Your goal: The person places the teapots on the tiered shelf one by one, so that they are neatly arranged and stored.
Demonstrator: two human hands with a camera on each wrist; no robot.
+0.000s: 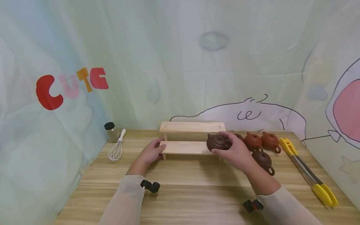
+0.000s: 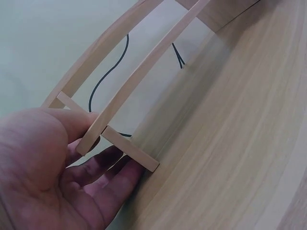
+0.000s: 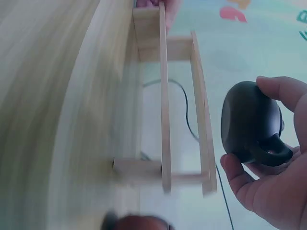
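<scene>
A two-step wooden shelf [image 1: 182, 147] stands toward the back of the table. My left hand [image 1: 152, 152] grips the left end of its lower step, thumb on top; in the left wrist view the fingers [image 2: 115, 191] reach round the shelf's leg [image 2: 132, 149]. My right hand [image 1: 237, 153] holds a dark brown teapot [image 1: 216, 142] between thumb and fingers. In the head view this teapot overlaps the right end of the lower step. The right wrist view shows the held teapot [image 3: 252, 120] raised off the shelf steps [image 3: 165, 105], its loop handle beside the palm.
Right of the shelf sit two reddish-brown teapots [image 1: 253, 141], a dark teapot [image 1: 262, 159] and another partly hidden behind my right hand. Yellow-ended tongs [image 1: 307, 172] lie at the table's right. At back left are a black-lidded jar [image 1: 112, 132] and a white whisk [image 1: 116, 148].
</scene>
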